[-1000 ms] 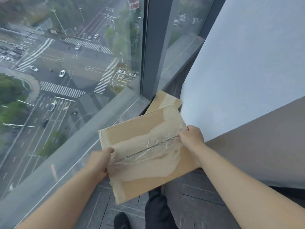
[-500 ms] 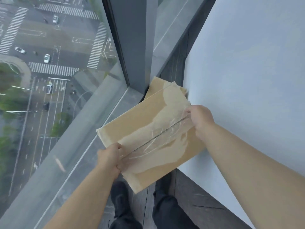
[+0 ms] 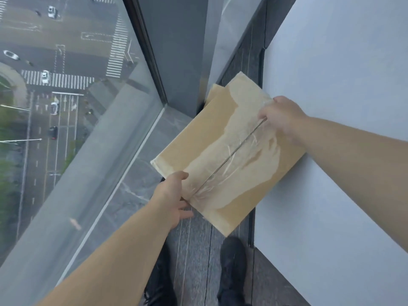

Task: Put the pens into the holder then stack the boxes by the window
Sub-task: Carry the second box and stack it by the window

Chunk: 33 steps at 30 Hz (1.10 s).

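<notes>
- I have the top box (image 3: 223,155) held between my two hands, tilted, in the corner where the window (image 3: 72,89) meets the grey pillar (image 3: 176,51); its right edge is against the pale wall (image 3: 342,85).
- A second box (image 3: 217,90) lies under it, only a corner showing on the pillar side of the top box. I cannot tell whether the two are touching yet.
- My left hand (image 3: 171,198) is at the edge nearest me, thumb on the lid and fingers (image 3: 185,214) spread loosely below the edge, more propping than clamping.
- My right hand (image 3: 280,117) is at the far edge, beside the wall, its fingers curled over the rim by the end of the tape seam; it is blurred, so I cannot say how firmly it pinches.
- I judge the box light and stiff: two hands at opposite edges carry it flat without the card bowing.
- The glossy tape (image 3: 231,155) down the middle looks slippery, so bare card at the edges seems the better hold.
- The corner between wall and pillar is tight; fingers kept under the box could get trapped as it comes down.
- No pens or holder are in view; I take this to be the stacking step.
</notes>
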{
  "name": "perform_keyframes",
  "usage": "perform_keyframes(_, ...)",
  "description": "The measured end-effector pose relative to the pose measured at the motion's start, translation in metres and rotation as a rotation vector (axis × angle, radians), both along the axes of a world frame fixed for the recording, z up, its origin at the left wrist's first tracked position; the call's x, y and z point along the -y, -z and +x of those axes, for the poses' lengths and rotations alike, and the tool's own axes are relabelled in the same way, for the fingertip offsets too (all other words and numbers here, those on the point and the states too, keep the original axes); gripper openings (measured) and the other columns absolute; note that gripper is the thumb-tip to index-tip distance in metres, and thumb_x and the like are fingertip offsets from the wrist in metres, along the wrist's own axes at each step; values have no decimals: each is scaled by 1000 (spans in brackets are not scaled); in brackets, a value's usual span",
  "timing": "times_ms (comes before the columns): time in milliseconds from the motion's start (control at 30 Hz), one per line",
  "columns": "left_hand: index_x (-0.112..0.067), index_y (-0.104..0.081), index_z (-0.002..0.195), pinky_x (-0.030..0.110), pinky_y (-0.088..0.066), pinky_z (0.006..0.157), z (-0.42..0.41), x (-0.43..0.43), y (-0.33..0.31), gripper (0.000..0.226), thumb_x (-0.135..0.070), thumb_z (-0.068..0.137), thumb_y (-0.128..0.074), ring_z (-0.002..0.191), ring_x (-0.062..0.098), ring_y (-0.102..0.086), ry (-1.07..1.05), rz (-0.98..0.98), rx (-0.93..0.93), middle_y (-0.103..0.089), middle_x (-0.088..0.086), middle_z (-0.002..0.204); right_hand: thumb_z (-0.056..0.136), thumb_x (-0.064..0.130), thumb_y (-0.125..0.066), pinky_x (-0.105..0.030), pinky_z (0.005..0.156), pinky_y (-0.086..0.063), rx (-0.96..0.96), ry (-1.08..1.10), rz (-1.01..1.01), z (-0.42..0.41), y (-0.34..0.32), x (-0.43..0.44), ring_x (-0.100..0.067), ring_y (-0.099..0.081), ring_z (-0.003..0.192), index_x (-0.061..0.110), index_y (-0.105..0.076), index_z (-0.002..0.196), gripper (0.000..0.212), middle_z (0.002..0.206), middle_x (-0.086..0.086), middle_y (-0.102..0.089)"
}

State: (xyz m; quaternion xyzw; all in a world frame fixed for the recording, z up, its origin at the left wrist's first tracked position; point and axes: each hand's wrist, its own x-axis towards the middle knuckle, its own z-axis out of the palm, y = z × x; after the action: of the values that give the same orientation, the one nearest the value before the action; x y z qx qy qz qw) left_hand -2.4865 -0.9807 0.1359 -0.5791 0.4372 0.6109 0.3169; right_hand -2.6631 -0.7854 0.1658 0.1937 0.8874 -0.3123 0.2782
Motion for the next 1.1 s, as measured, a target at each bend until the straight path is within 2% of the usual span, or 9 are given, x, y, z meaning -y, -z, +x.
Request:
perform_keyframes(167,-13,-51,128,45,-51,72,-26,-7,20,56,-51,87,-58,108,34,-60,40,69,22,-61,19,114,73,19,-64,-31,69,-40,-53,-122,25,-48,30,18,-24,-50,89,16,-50,97,28,93,1,-50)
perform_keyframes(267,-10,-47,131,47,-54,71,-33,-11,25,68,-61,85,-54,97,36,-61,50,199,32,-60,20,103,60,23,-69,-38,85,-48,-143,-173,104,-64,39,36,-28,-53,104,19,-54,117,59,116,-2,-54)
perform_keyframes(333,-11,-40,138,52,-51,80,-35,-8,34,79,-68,83,-49,107,38,-57,75,171,71,-57,19,117,58,24,-62,-41,94,-43,-233,-201,120,-64,44,45,-25,-49,103,27,-53,102,45,114,-3,-51)
perform_keyframes(500,-20,-39,142,32,-34,96,-44,27,62,72,-55,83,-60,125,23,-47,177,-422,-192,-49,-2,132,74,25,-61,-43,119,-16,-333,-190,152,-25,57,42,-27,-6,149,21,-21,150,86,161,-9,-9)
perform_keyframes(567,-21,-54,133,35,-41,97,-54,35,76,54,-53,89,-52,118,21,-57,98,-144,-298,-60,0,133,79,32,-62,-42,121,-7,-372,-191,153,-12,63,34,-25,1,150,19,-18,152,86,163,-10,-1)
perform_keyframes(667,-16,-69,112,41,-52,83,-66,40,92,71,-70,88,-29,99,27,-69,40,149,-256,-74,9,110,86,45,-59,-38,121,3,-390,-259,181,-5,76,23,-21,9,150,16,-7,155,91,163,-7,6)
perform_keyframes(933,-7,-62,72,19,-49,37,-79,25,121,46,-23,102,-31,38,15,-63,262,115,-248,-65,3,47,88,51,-55,-37,119,9,-431,-337,250,-8,87,15,-21,13,149,18,-2,155,91,163,-5,12)
perform_keyframes(1033,2,-67,107,27,-58,62,-73,6,138,53,-45,93,-46,80,27,-75,266,119,-196,-75,18,93,87,49,-58,-37,119,9,-413,-355,240,-3,84,7,-21,13,150,22,-5,155,90,163,-3,11)
perform_keyframes(1100,-14,-33,147,47,-44,101,-64,-2,183,96,-64,71,-64,131,38,-46,315,112,-175,-42,15,149,87,48,-57,-38,119,9,-406,-350,244,2,83,1,-22,13,149,25,-8,155,87,163,-4,9)
